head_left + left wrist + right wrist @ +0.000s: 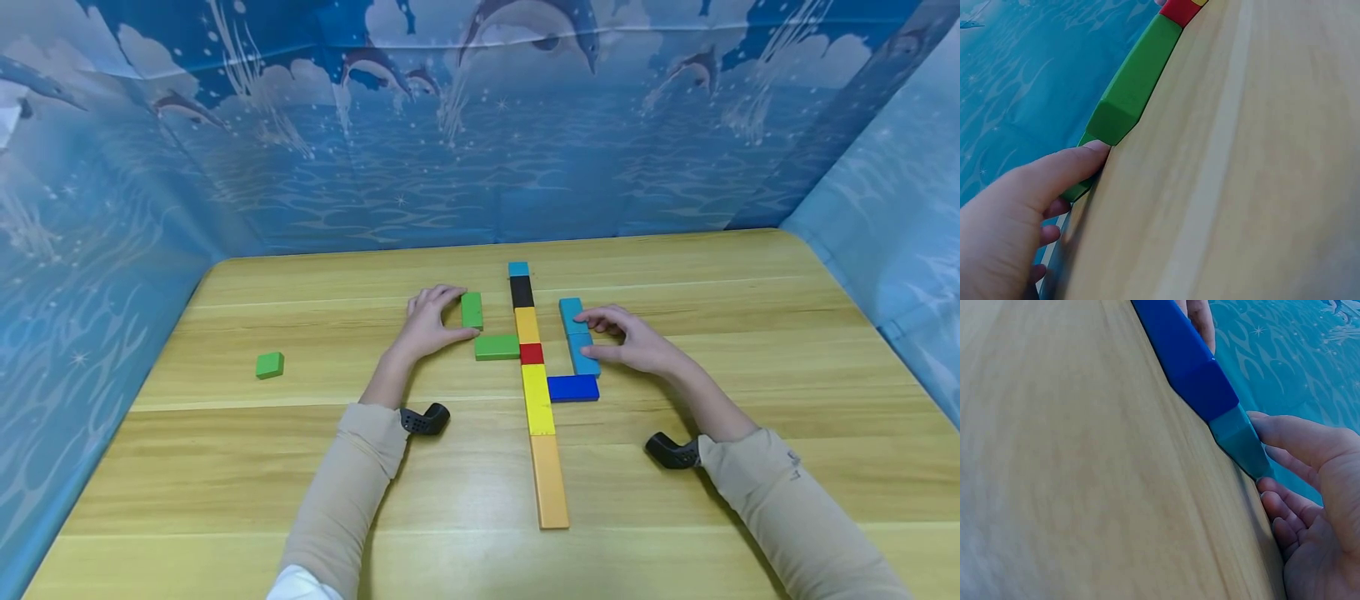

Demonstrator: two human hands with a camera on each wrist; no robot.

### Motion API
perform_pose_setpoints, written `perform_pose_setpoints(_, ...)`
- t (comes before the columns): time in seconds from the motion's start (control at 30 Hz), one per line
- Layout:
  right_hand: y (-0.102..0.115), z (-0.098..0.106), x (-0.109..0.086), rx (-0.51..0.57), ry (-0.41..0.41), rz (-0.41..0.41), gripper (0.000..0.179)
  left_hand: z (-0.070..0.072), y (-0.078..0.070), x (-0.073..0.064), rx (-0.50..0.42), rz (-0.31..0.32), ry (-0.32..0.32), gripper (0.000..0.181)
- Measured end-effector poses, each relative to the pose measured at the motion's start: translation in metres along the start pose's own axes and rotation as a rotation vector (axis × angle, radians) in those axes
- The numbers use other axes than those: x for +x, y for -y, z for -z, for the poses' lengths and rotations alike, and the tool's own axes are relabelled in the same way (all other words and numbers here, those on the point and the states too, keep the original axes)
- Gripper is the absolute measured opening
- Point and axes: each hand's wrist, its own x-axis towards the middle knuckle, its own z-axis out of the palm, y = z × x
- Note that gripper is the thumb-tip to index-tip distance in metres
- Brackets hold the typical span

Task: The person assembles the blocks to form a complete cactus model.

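On the table, a straight column of blocks runs away from the person, with a red block [532,354] partway along it. A green block [497,347] juts left from the red one. My left hand [429,325] pinches an upper green block [472,310] between thumb and fingers, thumb at its near end. A dark blue block [573,388] sticks out to the right beside a yellow block [537,398]. Two light blue blocks, a far one [571,307] and a near one [579,363], line up beyond it. My right hand [633,340] touches their right sides with thumb and fingertips.
A small green block [269,365] lies apart at the left. The column also holds a black block [521,292], an orange-yellow block [527,325] and a long tan block [550,482]. A blue dolphin-print curtain [480,183] surrounds the wooden table [225,475].
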Motion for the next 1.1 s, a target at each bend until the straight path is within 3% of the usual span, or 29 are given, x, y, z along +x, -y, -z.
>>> perform_pose_setpoints(0.23, 0.0003, 0.0000, -0.0007, 0.013, 0.006, -0.009, 0.047, 0.0020, 0.0019, -0.0010, -0.066, -0.019, 0.028, 0.059)
perform_pose_setpoints(0.43, 0.0016, 0.0001, -0.0014, 0.013, 0.009, -0.009, 0.047, 0.0002, 0.0047, -0.0009, -0.121, -0.017, 0.013, 0.043)
perform_pose_setpoints(1.1, 0.0015, 0.0001, -0.0004, 0.025, 0.008, -0.010, 0.046, -0.0001, 0.0061, -0.0035, -0.202, -0.092, -0.014, 0.039)
